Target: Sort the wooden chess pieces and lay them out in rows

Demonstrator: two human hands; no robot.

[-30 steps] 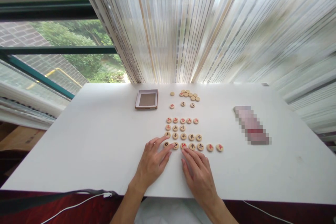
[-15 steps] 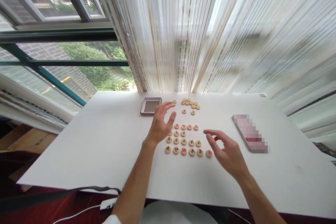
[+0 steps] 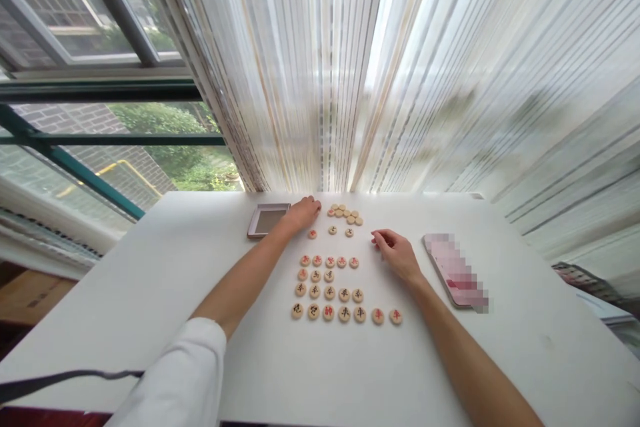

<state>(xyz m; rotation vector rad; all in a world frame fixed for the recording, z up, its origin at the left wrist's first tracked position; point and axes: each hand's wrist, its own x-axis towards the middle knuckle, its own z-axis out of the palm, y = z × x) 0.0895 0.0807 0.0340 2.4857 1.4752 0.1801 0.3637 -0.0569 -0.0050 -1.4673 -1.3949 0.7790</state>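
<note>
Round wooden chess pieces with red and black characters lie in rows (image 3: 330,287) on the white table (image 3: 150,280). A small heap of face-down pieces (image 3: 346,213) sits further back, with three loose pieces (image 3: 332,231) in front of it. My left hand (image 3: 303,211) reaches to the far side, fingers down on the table just left of the heap, beside a shallow square box (image 3: 267,220); a piece under its fingertips cannot be made out. My right hand (image 3: 395,252) rests right of the rows, fingers curled loosely, nothing visible in it.
A flat pink rectangular object (image 3: 455,270) lies at the right of the table. Striped curtains (image 3: 400,80) hang directly behind the table's far edge, and a window (image 3: 100,127) is at the left. A dark strap (image 3: 60,383) runs along the near left edge.
Both hands have left the front row and moved away from me: the left to the back by the heap and box, the right to the right of the rows. The camera has tilted.
</note>
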